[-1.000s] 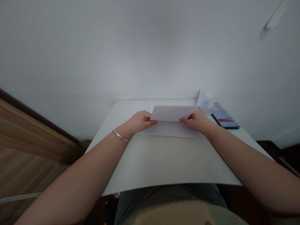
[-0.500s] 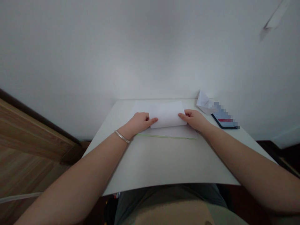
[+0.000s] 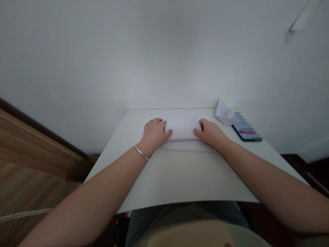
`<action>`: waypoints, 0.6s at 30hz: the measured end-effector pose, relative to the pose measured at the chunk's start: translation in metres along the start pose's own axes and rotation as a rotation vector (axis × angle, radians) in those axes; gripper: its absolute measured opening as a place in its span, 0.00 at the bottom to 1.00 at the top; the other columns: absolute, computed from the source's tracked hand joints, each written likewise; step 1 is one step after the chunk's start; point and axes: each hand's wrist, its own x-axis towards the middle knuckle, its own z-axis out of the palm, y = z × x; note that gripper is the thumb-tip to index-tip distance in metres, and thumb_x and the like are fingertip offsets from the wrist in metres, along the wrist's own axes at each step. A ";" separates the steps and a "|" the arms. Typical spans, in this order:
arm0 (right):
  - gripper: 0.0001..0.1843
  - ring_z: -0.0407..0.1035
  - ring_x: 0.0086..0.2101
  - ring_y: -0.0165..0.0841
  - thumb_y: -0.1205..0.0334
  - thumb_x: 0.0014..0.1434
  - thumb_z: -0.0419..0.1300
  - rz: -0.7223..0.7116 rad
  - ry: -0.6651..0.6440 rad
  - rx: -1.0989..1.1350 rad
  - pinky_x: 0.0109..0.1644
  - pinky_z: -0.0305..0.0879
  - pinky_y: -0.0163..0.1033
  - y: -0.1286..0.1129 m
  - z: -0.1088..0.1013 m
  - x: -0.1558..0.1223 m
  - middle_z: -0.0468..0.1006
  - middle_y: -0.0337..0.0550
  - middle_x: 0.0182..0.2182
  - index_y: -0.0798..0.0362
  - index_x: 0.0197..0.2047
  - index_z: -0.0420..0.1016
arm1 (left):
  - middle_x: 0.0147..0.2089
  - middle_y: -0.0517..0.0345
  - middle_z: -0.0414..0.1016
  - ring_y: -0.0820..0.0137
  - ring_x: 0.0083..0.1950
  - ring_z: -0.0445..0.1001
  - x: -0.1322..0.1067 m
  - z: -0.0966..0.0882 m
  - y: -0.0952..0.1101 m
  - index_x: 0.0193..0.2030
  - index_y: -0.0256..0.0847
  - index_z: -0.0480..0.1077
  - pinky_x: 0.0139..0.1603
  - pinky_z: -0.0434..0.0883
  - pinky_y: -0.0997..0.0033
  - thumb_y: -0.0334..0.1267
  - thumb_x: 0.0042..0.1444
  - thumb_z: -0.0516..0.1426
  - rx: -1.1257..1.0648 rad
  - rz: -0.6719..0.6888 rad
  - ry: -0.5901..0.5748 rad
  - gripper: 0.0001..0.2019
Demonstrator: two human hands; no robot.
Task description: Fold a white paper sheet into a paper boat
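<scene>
A white sheet of paper (image 3: 183,128), folded over on itself, lies flat near the far edge of the white table (image 3: 180,175). My left hand (image 3: 153,133) rests on its left end with fingers spread flat and the thumb on the fold. My right hand (image 3: 209,132) presses the right end, fingers flat and slightly curled. A silver bangle (image 3: 141,152) circles my left wrist. Beneath the folded part a lower sheet with a thin green edge (image 3: 185,150) shows.
A folded white paper shape (image 3: 223,112) sits at the table's far right corner. A dark phone (image 3: 246,133) with a lit screen lies beside it. A white wall rises behind the table. Wooden flooring (image 3: 31,161) lies to the left.
The raised paper flap came down and was folded away from me until it lay flat. Both hands moved forward and flattened onto its ends.
</scene>
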 end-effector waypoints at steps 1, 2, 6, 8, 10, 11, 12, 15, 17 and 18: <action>0.16 0.67 0.28 0.35 0.54 0.55 0.56 0.002 0.004 0.018 0.30 0.54 0.37 -0.001 0.000 -0.001 0.77 0.47 0.31 0.54 0.44 0.68 | 0.60 0.43 0.66 0.51 0.58 0.65 0.000 0.001 -0.001 0.55 0.39 0.70 0.58 0.61 0.53 0.52 0.58 0.51 0.004 0.004 -0.011 0.25; 0.19 0.68 0.29 0.36 0.54 0.56 0.56 0.005 0.007 0.035 0.31 0.55 0.37 -0.002 0.000 -0.002 0.77 0.48 0.32 0.56 0.48 0.67 | 0.61 0.42 0.65 0.51 0.60 0.64 0.000 0.002 -0.002 0.55 0.38 0.70 0.60 0.60 0.52 0.52 0.58 0.51 0.003 0.007 -0.016 0.25; 0.30 0.70 0.30 0.39 0.56 0.56 0.56 0.008 0.012 0.060 0.33 0.59 0.39 -0.005 0.000 -0.004 0.78 0.51 0.34 0.58 0.60 0.59 | 0.62 0.42 0.65 0.49 0.64 0.59 0.002 0.010 -0.006 0.56 0.39 0.70 0.64 0.51 0.45 0.55 0.58 0.50 -0.029 0.003 -0.004 0.27; 0.34 0.71 0.31 0.39 0.56 0.57 0.56 -0.001 0.011 0.065 0.33 0.60 0.39 -0.005 0.001 -0.005 0.78 0.50 0.34 0.58 0.64 0.54 | 0.62 0.42 0.65 0.49 0.65 0.57 0.003 0.013 -0.008 0.57 0.40 0.68 0.65 0.50 0.44 0.55 0.58 0.50 -0.065 -0.001 -0.010 0.27; 0.36 0.71 0.31 0.40 0.57 0.57 0.56 -0.018 0.014 0.061 0.34 0.61 0.39 -0.005 0.001 -0.005 0.78 0.51 0.35 0.58 0.65 0.52 | 0.63 0.42 0.64 0.49 0.66 0.56 0.004 0.016 -0.009 0.59 0.38 0.67 0.65 0.49 0.44 0.54 0.57 0.51 -0.104 -0.003 -0.023 0.28; 0.36 0.71 0.32 0.40 0.57 0.57 0.56 -0.022 0.017 0.055 0.35 0.61 0.39 -0.005 0.001 -0.005 0.78 0.52 0.35 0.58 0.66 0.52 | 0.64 0.41 0.63 0.48 0.66 0.55 0.005 0.017 -0.009 0.59 0.38 0.66 0.65 0.48 0.44 0.54 0.57 0.52 -0.120 -0.003 -0.028 0.28; 0.36 0.71 0.33 0.41 0.56 0.57 0.55 -0.023 0.019 0.048 0.35 0.62 0.39 -0.005 0.002 -0.005 0.78 0.52 0.36 0.58 0.66 0.52 | 0.64 0.41 0.63 0.48 0.67 0.54 0.005 0.017 -0.009 0.59 0.37 0.66 0.66 0.48 0.43 0.53 0.57 0.52 -0.132 -0.001 -0.033 0.28; 0.37 0.72 0.35 0.42 0.56 0.57 0.55 -0.017 0.016 0.036 0.36 0.62 0.40 -0.006 0.002 -0.005 0.78 0.53 0.37 0.59 0.67 0.50 | 0.65 0.41 0.62 0.48 0.67 0.54 0.006 0.015 -0.008 0.59 0.37 0.66 0.66 0.45 0.40 0.51 0.57 0.52 -0.163 0.016 -0.053 0.27; 0.36 0.72 0.35 0.42 0.58 0.58 0.54 -0.025 0.014 0.038 0.37 0.62 0.40 -0.007 0.002 -0.006 0.79 0.53 0.37 0.59 0.66 0.51 | 0.65 0.42 0.61 0.49 0.67 0.55 0.006 0.014 -0.008 0.59 0.38 0.65 0.66 0.44 0.38 0.49 0.58 0.51 -0.185 0.026 -0.072 0.26; 0.35 0.72 0.35 0.42 0.58 0.58 0.54 -0.033 0.014 0.039 0.38 0.62 0.41 -0.007 0.001 -0.006 0.79 0.53 0.37 0.59 0.66 0.52 | 0.65 0.42 0.62 0.50 0.68 0.55 0.006 0.013 -0.007 0.60 0.38 0.64 0.66 0.43 0.37 0.49 0.58 0.52 -0.195 0.029 -0.080 0.26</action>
